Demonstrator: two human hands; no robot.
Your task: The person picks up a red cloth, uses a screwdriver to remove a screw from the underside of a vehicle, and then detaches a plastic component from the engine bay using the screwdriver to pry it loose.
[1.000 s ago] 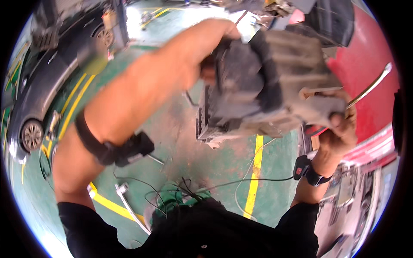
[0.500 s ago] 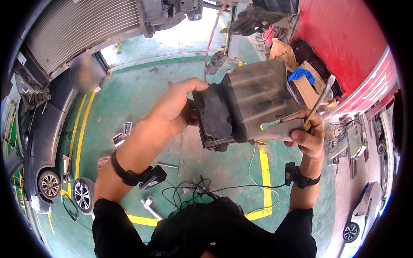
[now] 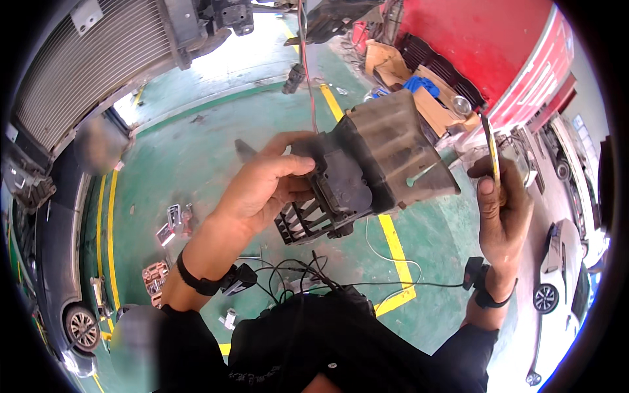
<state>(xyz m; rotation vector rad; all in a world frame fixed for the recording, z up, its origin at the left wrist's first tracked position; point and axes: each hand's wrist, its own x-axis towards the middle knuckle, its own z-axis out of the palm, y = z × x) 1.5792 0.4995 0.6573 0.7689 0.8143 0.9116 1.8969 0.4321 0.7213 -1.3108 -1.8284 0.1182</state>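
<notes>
My left hand [image 3: 262, 190] grips the slatted end of a dirty black plastic car air duct [image 3: 406, 147], thumb on top. The duct hangs in the air before me, its wide flared end toward the right. A flat cover [image 3: 344, 180] sits on its near part, with open slats [image 3: 304, 219] below. My right hand [image 3: 504, 216] is apart from the duct, closed round a long thin tool [image 3: 493, 150] with a yellow stripe, pointing upward. Its exact kind is not clear.
A car front with a radiator [image 3: 85, 78] rises at upper left. A connector [image 3: 294, 78] hangs on a wire beyond the duct. Cardboard [image 3: 436, 111] lies by the red wall [image 3: 452, 46]. Black cables [image 3: 308, 272] run between my wrists. A tool case [image 3: 156, 278] lies on the floor.
My right hand has let go of the duct's flared end and moved right with the tool. My left hand keeps its hold, and the duct has tilted, showing its slats.
</notes>
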